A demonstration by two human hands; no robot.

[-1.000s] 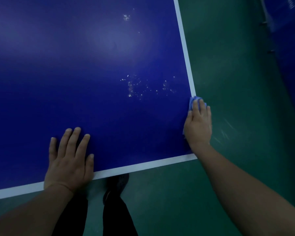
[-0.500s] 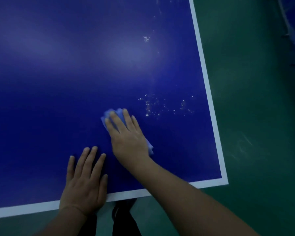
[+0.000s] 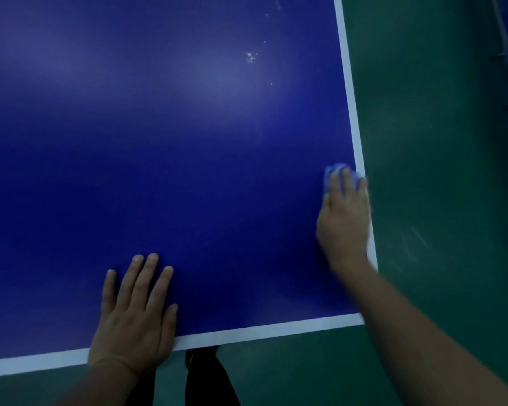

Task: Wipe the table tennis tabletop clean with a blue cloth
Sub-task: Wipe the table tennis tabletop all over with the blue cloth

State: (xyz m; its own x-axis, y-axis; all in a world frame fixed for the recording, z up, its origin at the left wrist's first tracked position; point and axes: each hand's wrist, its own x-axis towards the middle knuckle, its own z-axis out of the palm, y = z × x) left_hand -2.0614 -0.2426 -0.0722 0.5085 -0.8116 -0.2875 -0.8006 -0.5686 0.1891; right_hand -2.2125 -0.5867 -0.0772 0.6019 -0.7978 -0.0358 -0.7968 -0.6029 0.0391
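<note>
Wiping in progress at the right edge of the tabletop.

The blue cloth [image 3: 339,171] lies beside the white sideline, pressed flat under the right hand [image 3: 343,218], fingers extended. The left hand [image 3: 135,323] rests splayed near the end line of the tabletop [image 3: 188,171], holding nothing. White specks [image 3: 251,57] remain farther up; recommend overlapping strokes, even pressure.

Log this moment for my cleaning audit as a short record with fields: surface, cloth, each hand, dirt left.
surface: blue tabletop with a white border line, over a green floor
cloth: blue cloth at the right edge, mostly hidden under the fingers
right hand: presses the cloth flat on the tabletop; blurred
left hand: rests flat near the near edge, fingers straight, holding nothing
dirt left: white specks farther up the tabletop, beyond the cloth
</note>
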